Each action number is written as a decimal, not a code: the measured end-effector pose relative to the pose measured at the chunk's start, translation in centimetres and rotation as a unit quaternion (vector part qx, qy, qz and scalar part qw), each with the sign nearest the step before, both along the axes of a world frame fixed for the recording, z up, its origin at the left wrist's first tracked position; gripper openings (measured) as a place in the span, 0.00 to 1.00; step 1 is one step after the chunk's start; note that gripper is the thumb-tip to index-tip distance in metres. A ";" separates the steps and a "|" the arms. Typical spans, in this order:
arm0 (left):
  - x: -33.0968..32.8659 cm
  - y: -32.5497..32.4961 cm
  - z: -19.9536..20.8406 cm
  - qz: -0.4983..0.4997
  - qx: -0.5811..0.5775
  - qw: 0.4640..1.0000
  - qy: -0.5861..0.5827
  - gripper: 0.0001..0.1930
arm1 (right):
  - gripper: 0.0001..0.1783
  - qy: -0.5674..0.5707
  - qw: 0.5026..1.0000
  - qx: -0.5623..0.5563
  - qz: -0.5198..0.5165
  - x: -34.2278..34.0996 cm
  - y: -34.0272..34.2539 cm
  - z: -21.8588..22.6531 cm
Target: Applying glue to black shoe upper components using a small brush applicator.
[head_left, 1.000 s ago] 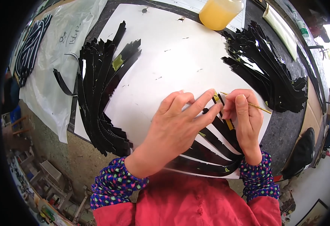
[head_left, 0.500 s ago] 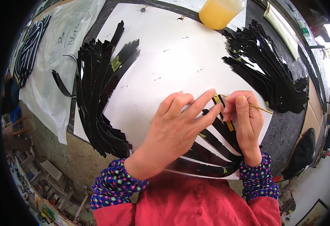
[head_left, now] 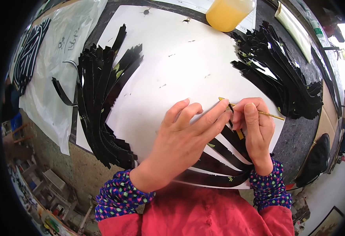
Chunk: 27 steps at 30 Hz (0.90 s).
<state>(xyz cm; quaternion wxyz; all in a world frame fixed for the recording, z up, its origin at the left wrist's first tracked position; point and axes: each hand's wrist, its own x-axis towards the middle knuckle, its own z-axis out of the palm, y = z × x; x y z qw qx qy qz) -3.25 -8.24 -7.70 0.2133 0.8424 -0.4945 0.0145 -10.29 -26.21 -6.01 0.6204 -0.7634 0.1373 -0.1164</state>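
My left hand lies over the white sheet, fingers spread. Its index fingertip presses on the tip of a narrow yellow strip, which runs partly hidden beneath both hands beside a black strip. A thin gold-coloured stick is pinched in my right hand, with its inner end close to the left fingertips. Under and between my hands, several black strips with jagged edges fan out, gathered near my right wrist. What the stick's tip touches is too small to tell.
Bundles of black strips lie at left and right. A container of yellowish liquid stands at the far edge. Further left are a clear plastic bag and striped cords. A rolled pale sheet rests far right.
My left fingers have shifted slightly down, and the yellow strip's pointed tip now shows past the index finger. My right hand still holds the stick, having moved only slightly.
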 end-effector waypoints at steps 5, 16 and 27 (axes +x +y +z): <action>-0.1 0.1 0.0 0.009 -0.004 1.000 0.011 0.29 | 0.16 0.008 1.000 0.002 0.004 0.0 0.0 0.1; 0.0 0.1 0.2 0.007 0.006 1.000 0.011 0.29 | 0.16 0.009 1.000 0.011 0.014 -0.1 -0.1 0.1; 0.0 0.0 0.2 0.008 0.008 1.000 0.011 0.30 | 0.16 0.008 1.000 0.014 0.019 -0.1 -0.1 0.2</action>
